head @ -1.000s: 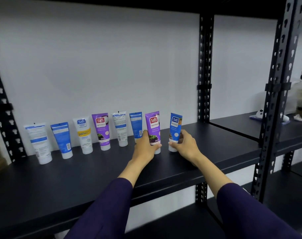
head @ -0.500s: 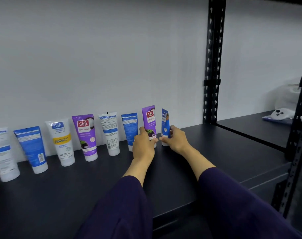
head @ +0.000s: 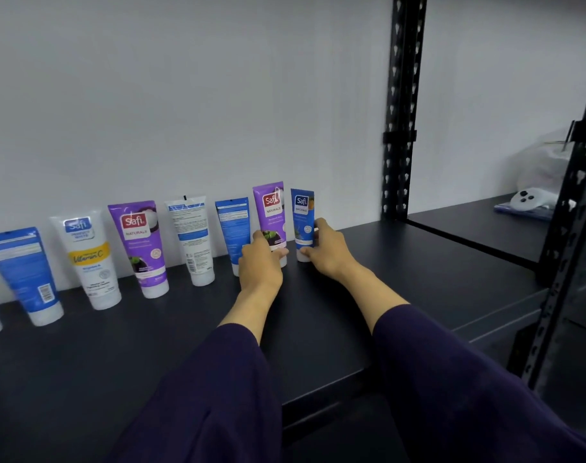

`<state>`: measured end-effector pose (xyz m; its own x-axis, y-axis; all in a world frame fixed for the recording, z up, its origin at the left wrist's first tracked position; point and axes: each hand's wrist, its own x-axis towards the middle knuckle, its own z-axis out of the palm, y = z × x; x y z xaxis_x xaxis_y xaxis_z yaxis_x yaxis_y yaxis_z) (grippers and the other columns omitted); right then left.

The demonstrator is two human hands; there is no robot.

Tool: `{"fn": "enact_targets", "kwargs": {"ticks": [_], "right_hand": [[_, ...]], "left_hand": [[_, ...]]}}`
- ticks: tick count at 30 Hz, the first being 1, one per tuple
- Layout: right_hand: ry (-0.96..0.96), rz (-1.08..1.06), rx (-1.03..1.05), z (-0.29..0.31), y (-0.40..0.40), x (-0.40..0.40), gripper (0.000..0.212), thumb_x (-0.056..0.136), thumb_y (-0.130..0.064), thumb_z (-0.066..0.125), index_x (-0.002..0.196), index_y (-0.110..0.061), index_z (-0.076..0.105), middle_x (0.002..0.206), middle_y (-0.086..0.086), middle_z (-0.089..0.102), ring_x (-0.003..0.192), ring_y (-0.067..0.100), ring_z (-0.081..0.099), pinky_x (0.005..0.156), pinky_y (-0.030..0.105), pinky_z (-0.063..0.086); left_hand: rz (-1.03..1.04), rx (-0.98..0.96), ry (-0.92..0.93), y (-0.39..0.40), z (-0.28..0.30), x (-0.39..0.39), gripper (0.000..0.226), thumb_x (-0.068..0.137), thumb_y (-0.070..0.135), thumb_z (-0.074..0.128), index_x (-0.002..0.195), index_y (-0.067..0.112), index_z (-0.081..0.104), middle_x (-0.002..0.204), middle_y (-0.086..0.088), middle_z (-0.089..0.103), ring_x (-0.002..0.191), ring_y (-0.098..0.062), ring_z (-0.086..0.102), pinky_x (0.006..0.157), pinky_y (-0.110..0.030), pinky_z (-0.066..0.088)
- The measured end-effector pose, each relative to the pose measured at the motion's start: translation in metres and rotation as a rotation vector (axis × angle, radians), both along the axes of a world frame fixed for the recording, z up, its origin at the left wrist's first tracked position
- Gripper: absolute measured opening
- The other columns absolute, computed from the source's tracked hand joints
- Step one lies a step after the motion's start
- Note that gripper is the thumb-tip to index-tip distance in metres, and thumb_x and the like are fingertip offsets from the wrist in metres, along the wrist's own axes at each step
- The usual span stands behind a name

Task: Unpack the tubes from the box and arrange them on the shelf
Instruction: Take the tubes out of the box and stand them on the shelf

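Here, a person in dark purple sleeves sets the last two tubes of a row upright on a black shelf (head: 402,262), caps down, against a white wall. The left hand (head: 261,262), at about 12 o'clock from the wearer, grasps the lower part of a purple tube (head: 270,215), thumb at its base and fingers wrapped behind; the right hand (head: 325,250), just toward 1 o'clock, pinches a narrow blue tube (head: 302,222), thumb at the white cap and fingers curled round its right edge. Both grips sit low, apparently to steady the tubes on their caps and to turn the printed fronts outward.

The row runs away toward 9 o'clock: a blue tube (head: 233,225) showing its back, a white tube (head: 191,242) also back-out, a second purple tube (head: 139,245), a white tube with a yellow band (head: 87,259), then another blue tube (head: 22,272) at the far left, all standing and leaning toward the wall. The box is not in view.

Beyond the black upright (head: 402,105), at 2 o'clock, a white controller (head: 529,202) lies on the neighbouring shelf.

The arranging looks nearly finished, judging by the line.
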<state>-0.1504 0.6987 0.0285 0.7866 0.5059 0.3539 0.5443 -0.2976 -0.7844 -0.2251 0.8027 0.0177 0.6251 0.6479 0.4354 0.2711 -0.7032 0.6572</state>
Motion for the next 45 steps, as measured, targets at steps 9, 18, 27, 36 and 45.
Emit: {"fn": "enact_targets", "kwargs": {"ticks": [9, 18, 27, 36, 45], "right_hand": [[0.024, -0.084, -0.056, 0.0, -0.012, -0.015, 0.05, 0.089, -0.012, 0.063, 0.132, -0.008, 0.037, 0.138, 0.013, 0.047, 0.125, 0.025, 0.05, 0.094, 0.035, 0.048], [-0.343, -0.144, -0.198, -0.003, -0.074, -0.085, 0.029, 0.094, -0.015, 0.052, 0.123, -0.011, 0.05, 0.125, 0.009, 0.056, 0.108, 0.025, 0.056, 0.087, 0.036, 0.049], [-0.573, -0.425, -0.409, -0.005, -0.203, -0.142, 0.025, 0.097, -0.022, 0.044, 0.118, -0.009, 0.05, 0.115, 0.01, 0.058, 0.1, 0.032, 0.057, 0.07, 0.035, 0.04], [-0.312, -0.778, -0.514, -0.079, -0.39, -0.172, 0.026, 0.098, -0.022, 0.042, 0.119, -0.008, 0.049, 0.114, 0.011, 0.057, 0.096, 0.035, 0.057, 0.07, 0.038, 0.044], [0.099, -0.898, -0.601, -0.26, -0.503, -0.177, 0.028, 0.097, -0.02, 0.042, 0.12, -0.007, 0.052, 0.116, 0.015, 0.061, 0.103, 0.036, 0.057, 0.077, 0.041, 0.046]], "left_hand": [[-0.022, -0.067, 0.087, -0.009, 0.003, -0.012, 0.043, 0.089, 0.023, 0.065, 0.127, 0.007, 0.048, 0.127, -0.012, 0.054, 0.118, -0.025, 0.053, 0.088, -0.034, 0.049], [-0.08, -0.045, 0.033, -0.058, 0.013, -0.077, 0.027, 0.096, 0.019, 0.054, 0.122, 0.011, 0.056, 0.123, -0.007, 0.059, 0.114, -0.024, 0.055, 0.088, -0.03, 0.044], [-0.389, 0.283, -0.037, -0.167, 0.021, -0.122, 0.022, 0.097, 0.023, 0.048, 0.116, 0.018, 0.059, 0.115, 0.002, 0.064, 0.105, -0.017, 0.059, 0.085, -0.036, 0.05], [-0.765, 0.408, 0.141, -0.344, -0.059, -0.092, 0.029, 0.098, 0.028, 0.044, 0.121, 0.017, 0.057, 0.121, -0.003, 0.062, 0.11, -0.025, 0.055, 0.08, -0.037, 0.047], [-1.028, 0.472, 0.548, -0.468, -0.237, -0.058, 0.035, 0.099, 0.03, 0.043, 0.128, 0.013, 0.053, 0.126, -0.009, 0.057, 0.115, -0.029, 0.052, 0.088, -0.042, 0.047]]}}
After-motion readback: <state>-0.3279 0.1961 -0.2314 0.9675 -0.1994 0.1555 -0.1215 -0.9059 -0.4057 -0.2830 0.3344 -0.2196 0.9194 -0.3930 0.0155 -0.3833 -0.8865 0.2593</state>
